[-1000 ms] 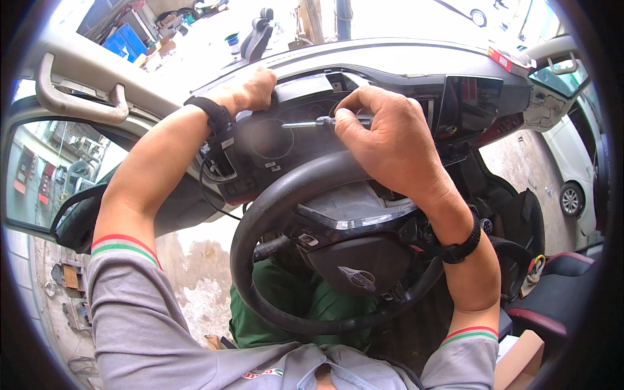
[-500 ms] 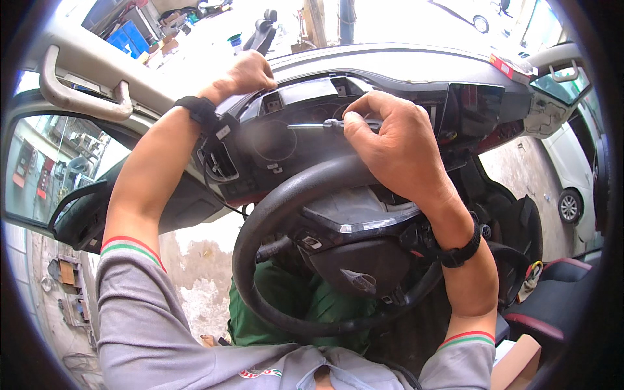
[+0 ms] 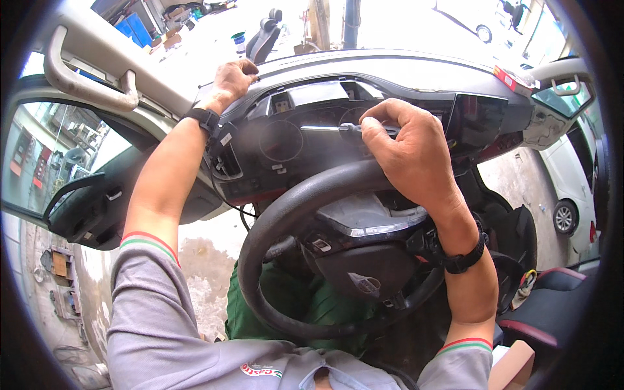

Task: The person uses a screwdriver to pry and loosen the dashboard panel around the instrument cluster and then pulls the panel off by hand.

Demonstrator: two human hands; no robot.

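Note:
My right hand (image 3: 416, 149) is closed around the handle of a screwdriver (image 3: 323, 128). Its metal shaft points left, across the front of the instrument cluster (image 3: 281, 140) and above the steering wheel (image 3: 260, 214). At the left end of the dashboard top (image 3: 396, 65), my left hand (image 3: 231, 82) has its fingers pinched together. A small dark bit shows at those fingertips, too small to name.
A dark screen (image 3: 480, 120) stands right of the cluster, and a red and white box (image 3: 512, 79) lies on the dashboard's right end. On the left are a grab handle (image 3: 58, 68) and the open door (image 3: 97, 208). A black-and-red seat (image 3: 546, 309) is at right.
My left hand has lowered slightly, and its fingertips now show with a small dark bit. The right hand, still holding the screwdriver, sits slightly further right; the whole view has shifted a little.

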